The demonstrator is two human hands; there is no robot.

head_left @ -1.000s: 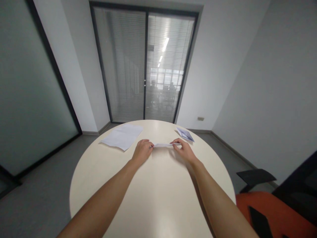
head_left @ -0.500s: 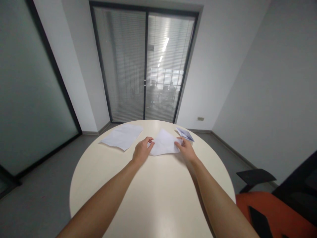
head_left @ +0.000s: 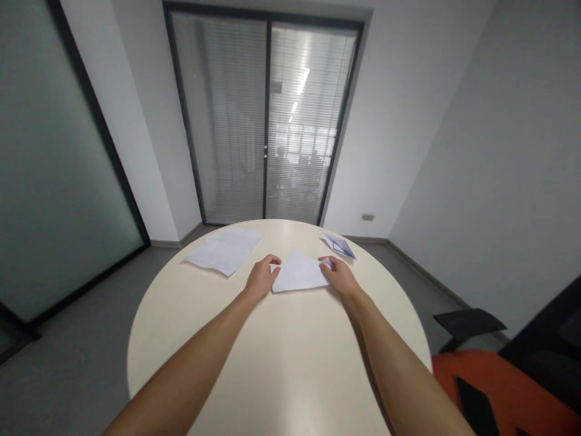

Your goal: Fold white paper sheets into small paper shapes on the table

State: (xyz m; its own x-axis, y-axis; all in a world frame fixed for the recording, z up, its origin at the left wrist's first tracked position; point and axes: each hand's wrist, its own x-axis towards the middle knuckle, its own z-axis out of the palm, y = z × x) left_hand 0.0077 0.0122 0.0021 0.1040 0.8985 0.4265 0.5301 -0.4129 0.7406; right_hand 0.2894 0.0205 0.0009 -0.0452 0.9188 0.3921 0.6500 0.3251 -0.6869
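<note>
A sheet of white paper, folded so that a low peak shows at its far side, lies between my hands over the table. My left hand pinches its left corner between thumb and fingers. At the opposite corner, my right hand grips the paper the same way. Just beyond my right hand rests a small folded paper piece with a dark bluish pattern. Farther left, a larger white sheet lies flat, its near edge slightly lifted.
The round cream table fills the middle of the view. To the right stands an office chair with an orange seat and a black armrest. Beyond the table is a glass partition with blinds.
Both hands have shifted slightly toward me with the paper. Its far peak now sits lower and flatter, and its near edge is closer. The other papers have stayed put.
</note>
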